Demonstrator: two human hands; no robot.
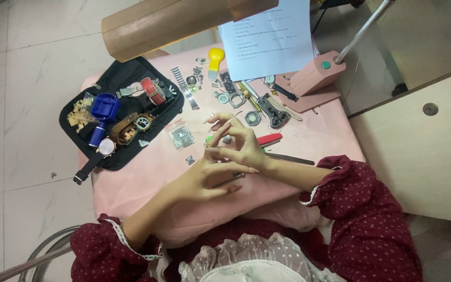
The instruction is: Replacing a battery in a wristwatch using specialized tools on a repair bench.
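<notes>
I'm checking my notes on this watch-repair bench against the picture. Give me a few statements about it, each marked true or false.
1. The black zip-open tool case lies on the pink tablecloth. True.
2. The blue round case-opener tool sits on the white printed sheet. False: it sits in the black case.
3. The left hand and right hand meet above the cloth. True.
4. The red-handled tool is held in the left hand. False: it lies on the cloth beside the right hand.
</notes>
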